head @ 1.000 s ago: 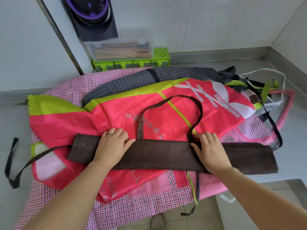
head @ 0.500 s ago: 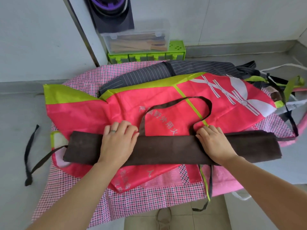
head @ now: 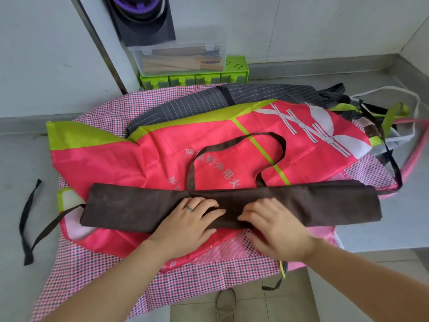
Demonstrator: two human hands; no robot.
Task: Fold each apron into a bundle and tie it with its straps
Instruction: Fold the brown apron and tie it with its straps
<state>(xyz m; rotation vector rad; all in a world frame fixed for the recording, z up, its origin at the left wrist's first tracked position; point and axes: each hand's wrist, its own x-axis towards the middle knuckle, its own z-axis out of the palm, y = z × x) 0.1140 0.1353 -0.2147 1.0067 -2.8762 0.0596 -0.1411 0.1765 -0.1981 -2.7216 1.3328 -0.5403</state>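
Head view: the left grip lies flat, fingers straight, pressing the middle of the brown apron. The right grip bends onto the cloth; whether it pinches is unclear. The apron, a long folded strip, lies across a pink apron on the tabletop. Easing pressure may let its folds spring open. Pink apron reads "野外用火".

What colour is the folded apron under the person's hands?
Dark brown. The folded apron shows best in the head view, the only one given.
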